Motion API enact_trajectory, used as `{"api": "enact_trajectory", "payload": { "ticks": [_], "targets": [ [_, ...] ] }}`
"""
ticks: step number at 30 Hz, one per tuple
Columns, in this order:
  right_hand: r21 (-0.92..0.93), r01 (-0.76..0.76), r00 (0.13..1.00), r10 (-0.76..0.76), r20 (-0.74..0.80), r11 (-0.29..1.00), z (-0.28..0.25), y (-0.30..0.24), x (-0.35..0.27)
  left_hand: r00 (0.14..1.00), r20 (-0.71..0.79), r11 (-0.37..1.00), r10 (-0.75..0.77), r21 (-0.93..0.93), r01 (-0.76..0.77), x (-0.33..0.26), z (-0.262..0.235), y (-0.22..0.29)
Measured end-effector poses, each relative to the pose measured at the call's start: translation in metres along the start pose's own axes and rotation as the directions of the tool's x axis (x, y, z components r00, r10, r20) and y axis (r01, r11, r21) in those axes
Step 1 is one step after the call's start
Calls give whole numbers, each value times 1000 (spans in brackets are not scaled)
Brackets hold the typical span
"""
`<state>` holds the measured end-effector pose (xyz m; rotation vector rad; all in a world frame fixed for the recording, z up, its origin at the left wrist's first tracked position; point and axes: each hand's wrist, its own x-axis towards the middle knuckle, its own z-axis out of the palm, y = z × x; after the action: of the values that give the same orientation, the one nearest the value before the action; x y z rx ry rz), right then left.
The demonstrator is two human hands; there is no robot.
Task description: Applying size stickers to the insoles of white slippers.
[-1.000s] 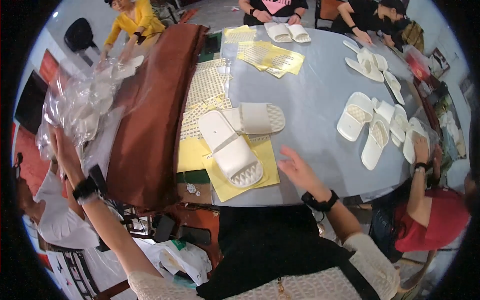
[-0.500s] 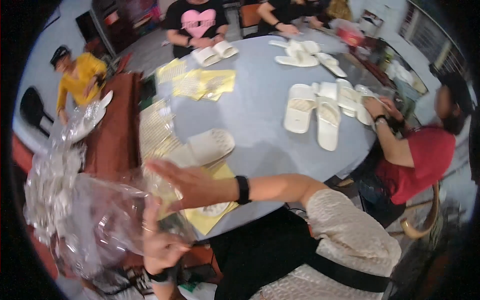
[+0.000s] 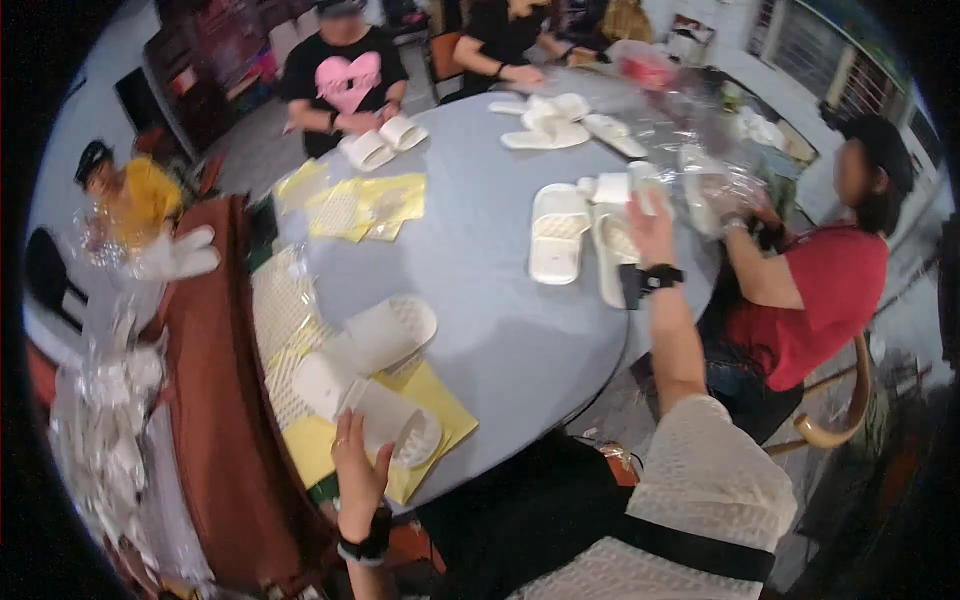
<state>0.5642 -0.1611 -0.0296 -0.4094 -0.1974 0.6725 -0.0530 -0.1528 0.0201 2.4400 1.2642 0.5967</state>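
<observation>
My left hand [image 3: 360, 465] is open at the near left of the table, its fingers stretched beside a white slipper [image 3: 405, 430]. Whether they touch it I cannot tell. This slipper lies partly on a yellow sheet [image 3: 440, 405], and another white slipper [image 3: 392, 332] lies just beyond it. Farther right, my right hand [image 3: 653, 235] reaches over a group of white slippers with its fingers extended. It covers part of the group. A slipper [image 3: 612, 235] lies just left of that hand, and another white slipper [image 3: 556, 245] lies farther left.
On the round grey table [image 3: 470, 270] are more yellow sheets [image 3: 370, 205] and slippers [image 3: 545, 125]. Clear plastic bags [image 3: 110, 440] hang beyond a brown-covered surface [image 3: 215, 400] at left. A co-worker in red [image 3: 825, 300] handles clear plastic at right; other people work around the table.
The clear plastic that was by my hands is away from them. My right hand has swung right to the slippers; my left is beside the near slipper. The view has shifted.
</observation>
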Motion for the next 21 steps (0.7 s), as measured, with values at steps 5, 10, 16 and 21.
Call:
{"api": "enact_trajectory", "payload": {
  "ticks": [5, 10, 16, 21],
  "targets": [
    [-550, -217, 974, 218, -66, 806, 68, 16, -87, 993, -76, 996, -87, 7, 88, 7, 26, -4],
    [-905, 340, 652, 630, 422, 255, 139, 119, -171, 962, -198, 976, -190, 69, 207, -9, 28, 13],
    [8, 975, -141, 595, 791, 220, 184, 254, -228, 951, -164, 965, -261, -13, 263, -51, 56, 57],
    [268, 922, -386, 707, 593, 279, 203, 295, -216, 930, -203, 950, -307, -11, 311, -69, 78, 48]
  ]
}}
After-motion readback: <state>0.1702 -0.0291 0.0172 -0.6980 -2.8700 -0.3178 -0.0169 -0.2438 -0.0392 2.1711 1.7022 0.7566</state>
